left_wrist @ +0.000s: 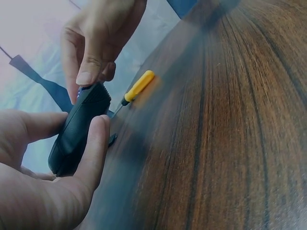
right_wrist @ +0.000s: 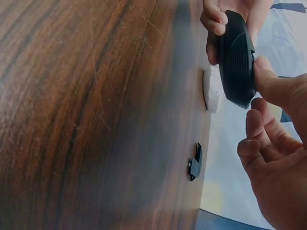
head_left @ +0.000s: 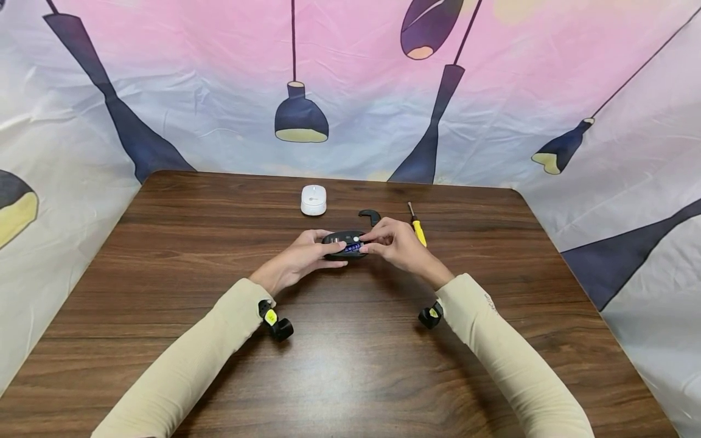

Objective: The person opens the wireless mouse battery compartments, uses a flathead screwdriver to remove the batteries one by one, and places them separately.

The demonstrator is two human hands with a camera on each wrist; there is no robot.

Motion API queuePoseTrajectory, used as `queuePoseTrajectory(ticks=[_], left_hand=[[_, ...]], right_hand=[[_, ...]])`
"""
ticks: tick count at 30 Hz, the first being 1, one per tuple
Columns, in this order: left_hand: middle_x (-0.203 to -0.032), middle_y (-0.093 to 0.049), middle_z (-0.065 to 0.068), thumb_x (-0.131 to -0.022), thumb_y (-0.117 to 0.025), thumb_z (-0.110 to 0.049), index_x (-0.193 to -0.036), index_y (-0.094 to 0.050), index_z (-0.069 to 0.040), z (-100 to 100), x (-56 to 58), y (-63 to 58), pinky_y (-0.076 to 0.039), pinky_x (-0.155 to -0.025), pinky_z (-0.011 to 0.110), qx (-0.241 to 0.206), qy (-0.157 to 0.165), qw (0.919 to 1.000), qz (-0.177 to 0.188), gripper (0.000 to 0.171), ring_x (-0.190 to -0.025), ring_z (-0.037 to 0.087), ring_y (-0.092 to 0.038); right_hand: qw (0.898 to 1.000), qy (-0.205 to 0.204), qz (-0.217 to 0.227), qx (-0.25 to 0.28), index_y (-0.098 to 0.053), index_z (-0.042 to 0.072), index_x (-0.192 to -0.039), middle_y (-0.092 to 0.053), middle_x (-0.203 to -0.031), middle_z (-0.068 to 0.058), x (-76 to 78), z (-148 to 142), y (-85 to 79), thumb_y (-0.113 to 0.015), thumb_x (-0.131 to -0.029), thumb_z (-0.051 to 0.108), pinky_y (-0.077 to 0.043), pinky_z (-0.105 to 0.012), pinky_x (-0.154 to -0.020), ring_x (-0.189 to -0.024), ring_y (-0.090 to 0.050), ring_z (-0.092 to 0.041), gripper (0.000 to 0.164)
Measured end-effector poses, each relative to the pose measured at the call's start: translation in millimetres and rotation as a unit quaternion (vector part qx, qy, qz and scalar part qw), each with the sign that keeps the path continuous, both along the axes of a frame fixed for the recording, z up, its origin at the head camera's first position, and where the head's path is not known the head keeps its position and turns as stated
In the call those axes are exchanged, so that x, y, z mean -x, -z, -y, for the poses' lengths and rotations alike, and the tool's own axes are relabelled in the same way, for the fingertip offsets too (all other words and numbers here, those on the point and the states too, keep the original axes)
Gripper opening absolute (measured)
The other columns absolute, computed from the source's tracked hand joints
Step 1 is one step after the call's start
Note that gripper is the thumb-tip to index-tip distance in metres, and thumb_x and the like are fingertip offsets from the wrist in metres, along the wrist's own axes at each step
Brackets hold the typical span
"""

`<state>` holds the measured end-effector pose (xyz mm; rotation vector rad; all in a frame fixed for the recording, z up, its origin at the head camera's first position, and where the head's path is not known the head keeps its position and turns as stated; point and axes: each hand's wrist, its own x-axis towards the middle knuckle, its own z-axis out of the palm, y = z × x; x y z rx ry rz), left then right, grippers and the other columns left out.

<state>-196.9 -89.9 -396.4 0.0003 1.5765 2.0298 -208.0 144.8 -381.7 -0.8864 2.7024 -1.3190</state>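
My left hand (head_left: pixel 298 258) grips a black computer mouse (head_left: pixel 345 236) around its sides, its underside turned up, the thumb lying over the bottom face. A blue battery (head_left: pixel 353 247) shows in the mouse's opened compartment. At the compartment's right end, my right hand (head_left: pixel 402 246) pinches the battery between thumb and forefinger. In the left wrist view the right thumb lies over a sliver of the blue battery (left_wrist: pixel 79 91) at the end of the mouse (left_wrist: pixel 79 129). From the right wrist, the mouse (right_wrist: pixel 236 62) is seen side-on, held up off the table.
Beyond the hands, a white mouse (head_left: pixel 314 201) stands on the wooden table (head_left: pixel 339 365). A black curved cover (head_left: pixel 373 216) lies behind the right fingers. To its right is a screwdriver with a yellow handle (head_left: pixel 419 233). A printed cloth (head_left: pixel 219 109) hangs behind the table.
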Motion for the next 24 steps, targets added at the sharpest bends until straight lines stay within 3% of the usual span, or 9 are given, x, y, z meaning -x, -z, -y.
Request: queuePoseTrajectory(ticks=[24], left_hand=[[-0.143,-0.042,0.028,-0.101,-0.056,0.002,-0.141,-0.037,0.013,0.0,2.2,0.9,-0.058,-0.095,0.038,0.006,0.007,1.0000,-0.003,0.046,-0.122,0.035,-0.056]], right_hand=[[0.999,0.017,-0.024,0.024,-0.082,0.004,-0.093,-0.066,-0.087,-0.003,1.4,5.4,7.3,-0.082,-0.085,0.007,-0.041,-0.023,-0.055,-0.069,-0.052,-0.016,0.009]])
